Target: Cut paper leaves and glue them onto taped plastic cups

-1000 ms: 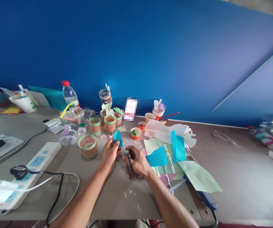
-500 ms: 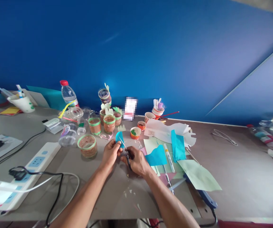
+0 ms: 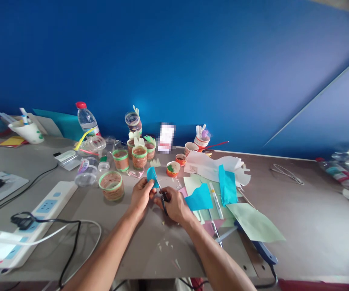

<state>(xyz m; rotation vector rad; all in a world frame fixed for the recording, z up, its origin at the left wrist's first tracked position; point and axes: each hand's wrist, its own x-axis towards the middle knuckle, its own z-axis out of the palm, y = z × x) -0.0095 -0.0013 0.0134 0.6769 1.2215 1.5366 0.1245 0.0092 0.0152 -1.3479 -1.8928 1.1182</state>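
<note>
Between the thumb and fingers of my left hand point(image 3: 142, 195) is a small piece of blue paper point(image 3: 151, 174), its upper edge rounded. My right hand point(image 3: 174, 205) is closed round the dark handles of a pair of scissors point(image 3: 164, 200). The thin blades point up and left and lie against the right side of the paper. Larger blue paper pieces point(image 3: 199, 197) lie right of my right hand, over pale green sheets point(image 3: 254, 221). A wide jar wrapped in brown cord point(image 3: 111, 186) stands left of my left hand. Small paper scraps point(image 3: 166, 244) are scattered below my hands.
Several small brown-and-green jars point(image 3: 139, 157) stand behind my hands. Orange-rimmed cup pieces point(image 3: 173, 169) sit to their right. A white power strip point(image 3: 45, 218) with cables lies at left. A marker point(image 3: 216, 200) and a blue-handled tool point(image 3: 264, 252) are at right.
The blue paper has tilted slightly in my left hand, and the scissor blades have shifted to its right edge. Both hands stay in nearly the same place.
</note>
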